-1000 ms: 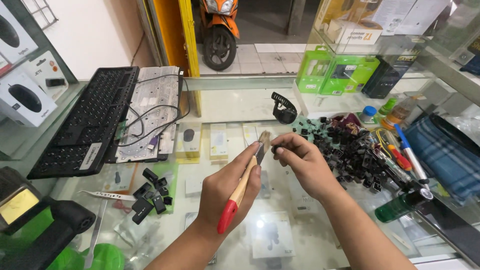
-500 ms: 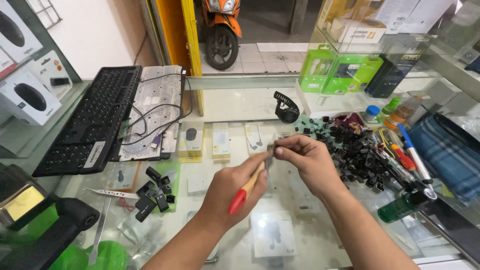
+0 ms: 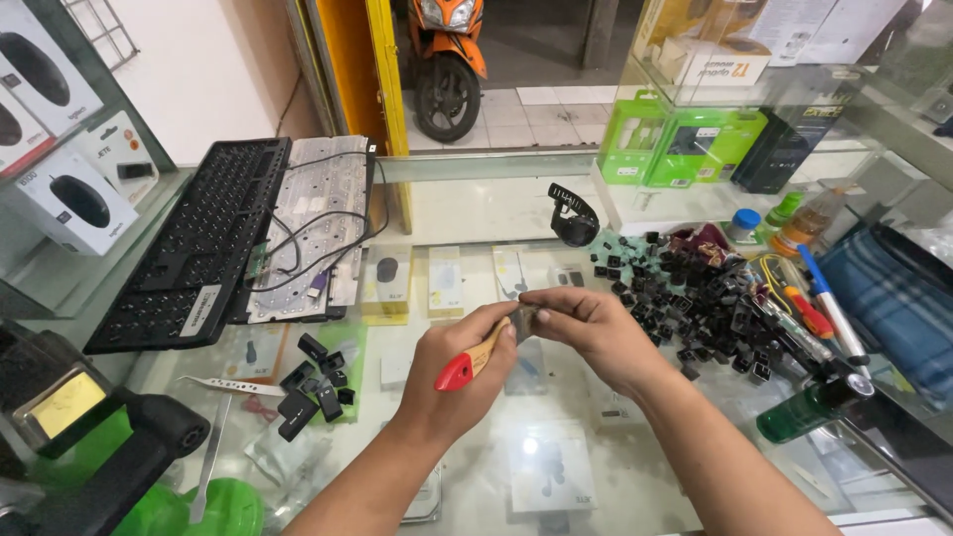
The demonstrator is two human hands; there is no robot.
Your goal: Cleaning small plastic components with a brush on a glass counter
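Nearby, loose keycaps [image 3: 695,298] flank both hands: left grip [image 3: 459,372] clamps brush [image 3: 471,363], right grip [image 3: 586,323] pinches keycap [image 3: 526,316].

Clutter lay across the glass-topped desk [image 3: 476,213].
A black keyboard frame [image 3: 189,253] sat left beside its grey wired membrane sheet [image 3: 313,233]; a heap of loose black keycaps [image 3: 700,298] lay right, near green boxes [image 3: 685,149].

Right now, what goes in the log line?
left hand: holds red-tipped brush | right hand: pinches small keycap | keycap pile right
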